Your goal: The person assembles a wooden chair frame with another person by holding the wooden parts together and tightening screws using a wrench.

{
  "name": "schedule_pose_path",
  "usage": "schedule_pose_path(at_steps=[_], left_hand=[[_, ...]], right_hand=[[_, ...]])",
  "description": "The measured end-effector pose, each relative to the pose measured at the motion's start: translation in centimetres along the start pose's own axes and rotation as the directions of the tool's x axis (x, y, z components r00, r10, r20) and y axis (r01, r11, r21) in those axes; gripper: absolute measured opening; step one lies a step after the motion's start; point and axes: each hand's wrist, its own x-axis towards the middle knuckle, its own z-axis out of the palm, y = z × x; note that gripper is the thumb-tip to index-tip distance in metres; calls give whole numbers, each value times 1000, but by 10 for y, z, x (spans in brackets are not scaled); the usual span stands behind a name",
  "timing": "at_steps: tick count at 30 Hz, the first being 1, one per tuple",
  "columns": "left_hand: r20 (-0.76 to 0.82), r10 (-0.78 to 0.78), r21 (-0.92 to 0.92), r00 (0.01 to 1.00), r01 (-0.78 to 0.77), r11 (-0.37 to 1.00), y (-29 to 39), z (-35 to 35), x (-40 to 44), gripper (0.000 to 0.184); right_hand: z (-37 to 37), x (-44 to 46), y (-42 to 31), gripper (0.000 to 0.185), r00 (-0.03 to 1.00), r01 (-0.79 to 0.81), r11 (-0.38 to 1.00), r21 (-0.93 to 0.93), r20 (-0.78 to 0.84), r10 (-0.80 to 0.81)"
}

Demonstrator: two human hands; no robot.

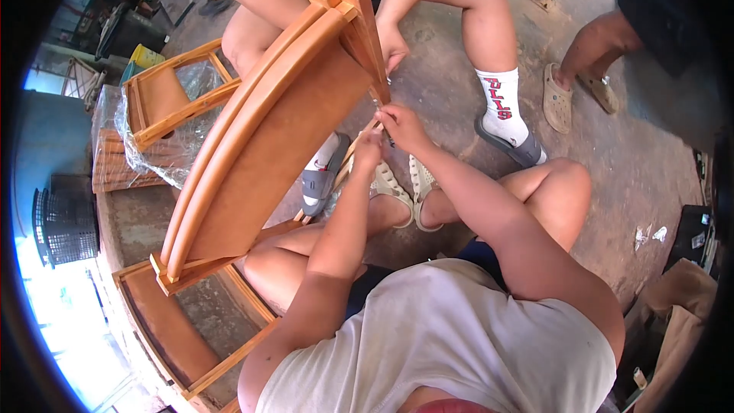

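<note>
A wooden frame with a curved brown padded panel stands tilted across the left and middle of the view. My left hand is closed close to the frame's slim wooden leg, below its right end. Beside it, my right hand pinches at the same spot, its fingers near the leg's lower end. What sits between my fingertips is too small to make out. Just above, a co-worker's hand is at the frame's upper right part.
A co-worker sits opposite, with a white sock and grey slides. Another padded frame lies on plastic wrap at the upper left; one more is at the lower left. Another person's clogs stand at the right. A black basket is far left.
</note>
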Motion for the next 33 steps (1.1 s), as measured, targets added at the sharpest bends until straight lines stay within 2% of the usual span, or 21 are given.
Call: schedule_pose_path(at_steps=[1,2,3,4,5,6,7,8,10,12,16,18,20,21,23,25,27,30,31,32,33], left_hand=[[-120,292,65,949,-286,956,0,-6,6,28],[-211,562,160,800,-539,827,4,-11,12,30],[-192,643,209,742,-609,765,26,-5,-2,30],[-192,641,213,744,-605,767,33,-8,6,30],[-101,734,371,672,-659,655,42,-13,21,30],[8,803,507,597,-694,511,48,-18,35,30],[10,803,511,596,-693,508,50,-26,53,30],[30,814,623,580,-648,438,49,-33,74,28],[62,819,722,570,-592,357,49,-30,83,27],[-58,791,498,609,-669,551,55,-17,69,24],[-112,766,489,633,-636,597,59,-6,54,24],[-124,751,406,648,-658,634,57,-9,62,25],[-127,705,384,698,-621,684,59,-6,54,25],[-134,657,361,742,-581,729,62,-5,49,26],[-125,649,345,750,-580,738,64,-5,49,25],[-119,639,328,760,-578,748,64,-3,46,25],[-142,583,186,800,-556,810,66,2,39,23],[-115,566,223,816,-534,815,70,1,35,21],[-110,570,229,814,-537,812,72,1,35,21],[-135,519,168,844,-497,852,73,3,34,20],[-157,463,103,872,-452,886,72,4,33,20]], right_hand=[[6,3,2,20,998,-40,998,-44,-40,39],[9,7,3,20,994,-81,993,-88,-84,73],[10,11,3,20,993,-82,993,-87,-87,75],[13,13,4,19,992,-81,975,-207,-112,59],[16,13,4,17,990,-84,943,-323,-135,42],[19,14,5,17,990,-86,945,-317,-135,45],[22,16,8,16,984,-60,947,-314,-181,2],[21,18,10,14,973,-33,948,-317,-228,-42],[23,21,8,14,969,-44,948,-316,-245,-37],[24,23,6,16,964,-56,947,-316,-265,-31],[29,19,9,17,955,-108,971,-214,-292,42],[27,12,17,18,960,-104,978,-178,-275,52],[20,-6,26,18,978,-206,978,-45,-41,204],[15,-17,29,18,978,-207,977,-45,-44,205],[9,-38,31,22,947,-313,938,148,123,297],[1,-45,9,26,920,-389,898,204,137,368],[1,-48,9,30,888,-459,851,256,156,432],[11,-45,17,31,938,-346,916,202,58,342],[13,-48,14,27,959,-268,949,164,-47,279],[9,-48,3,23,966,-195,974,116,-148,211],[-2,-39,-21,23,965,-195,974,119,-154,212]])
